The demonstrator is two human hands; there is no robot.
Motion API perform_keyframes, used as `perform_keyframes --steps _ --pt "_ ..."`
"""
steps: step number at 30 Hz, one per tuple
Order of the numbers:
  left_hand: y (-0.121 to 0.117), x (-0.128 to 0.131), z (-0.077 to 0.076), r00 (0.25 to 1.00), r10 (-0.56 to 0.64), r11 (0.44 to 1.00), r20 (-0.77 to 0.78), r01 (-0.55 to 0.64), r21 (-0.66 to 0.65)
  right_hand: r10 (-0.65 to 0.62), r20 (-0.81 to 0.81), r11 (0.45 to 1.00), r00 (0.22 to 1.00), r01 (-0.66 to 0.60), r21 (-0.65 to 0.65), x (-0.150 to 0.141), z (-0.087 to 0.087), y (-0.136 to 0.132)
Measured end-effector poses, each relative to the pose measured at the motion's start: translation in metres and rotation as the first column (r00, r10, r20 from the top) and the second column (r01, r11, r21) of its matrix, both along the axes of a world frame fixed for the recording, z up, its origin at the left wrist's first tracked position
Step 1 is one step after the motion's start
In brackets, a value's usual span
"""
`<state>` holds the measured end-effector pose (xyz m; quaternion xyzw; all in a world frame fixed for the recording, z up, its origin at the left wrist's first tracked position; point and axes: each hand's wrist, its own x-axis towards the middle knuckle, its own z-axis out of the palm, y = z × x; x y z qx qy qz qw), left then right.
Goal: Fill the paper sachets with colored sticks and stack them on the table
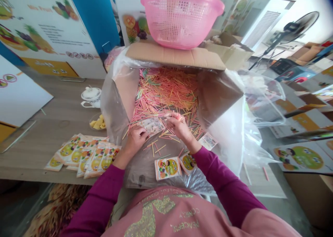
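Note:
My left hand (137, 138) has its fingers closed on the near left edge of a printed packet (153, 125), which lies back side up. Just right of it is my right hand (179, 126), its fingers bent around a few thin pinkish sticks (178, 116); only their ends show. Beyond both hands, a heap of thin pink, orange, yellow and green sticks (169, 87) fills a lined cardboard box (218, 94) lying open toward me. Loose sticks (158, 148) are scattered below my hands. Near my body lie a fruit-printed packet (168, 168) and another packet (187, 162), partly under my right forearm.
Several filled packets (85, 155) are piled at the left. Behind them stand a small bowl of yellow pieces (98, 122) and a white lidded pot (91, 96). A pink basket (182, 18) rests above the box. Clear plastic sheeting (226, 136) spreads rightward. A fan (293, 30) stands farther back.

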<state>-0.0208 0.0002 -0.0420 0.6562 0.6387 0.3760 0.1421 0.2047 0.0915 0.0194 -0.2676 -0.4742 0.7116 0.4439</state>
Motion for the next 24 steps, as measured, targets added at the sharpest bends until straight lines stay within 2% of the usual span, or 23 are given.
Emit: perform_keyframes --steps 3,5,7,10,17,20,24 --pt "-0.004 0.008 0.004 0.994 0.044 0.999 0.101 -0.045 0.014 0.008 -0.069 0.995 0.998 -0.014 -0.100 -0.008 0.014 -0.006" --pt "-0.008 0.014 0.009 0.978 0.074 0.996 0.192 -0.081 0.026 0.023 -0.082 0.994 0.996 -0.032 -0.107 -0.013 0.020 -0.006" --pt "-0.011 0.020 0.015 0.953 0.083 0.995 0.293 -0.098 0.035 0.043 -0.069 0.998 0.997 -0.046 -0.041 -0.017 0.023 -0.007" --pt "-0.013 0.027 0.020 0.910 0.049 0.998 0.412 -0.063 0.019 0.091 0.013 0.991 0.996 -0.092 0.098 -0.021 0.023 -0.009" --pt "-0.013 0.040 0.018 0.814 0.058 0.998 0.578 -0.027 -0.062 0.180 0.226 0.955 0.957 -0.225 0.193 -0.017 0.011 -0.010" --pt "-0.014 0.042 0.018 0.790 0.049 0.998 0.611 -0.022 -0.051 0.183 0.288 0.924 0.940 -0.265 0.276 -0.018 0.015 -0.012" --pt "-0.013 0.043 0.018 0.749 0.017 0.998 0.663 0.024 -0.053 0.273 0.312 0.859 0.910 -0.376 0.348 -0.022 0.023 -0.017"
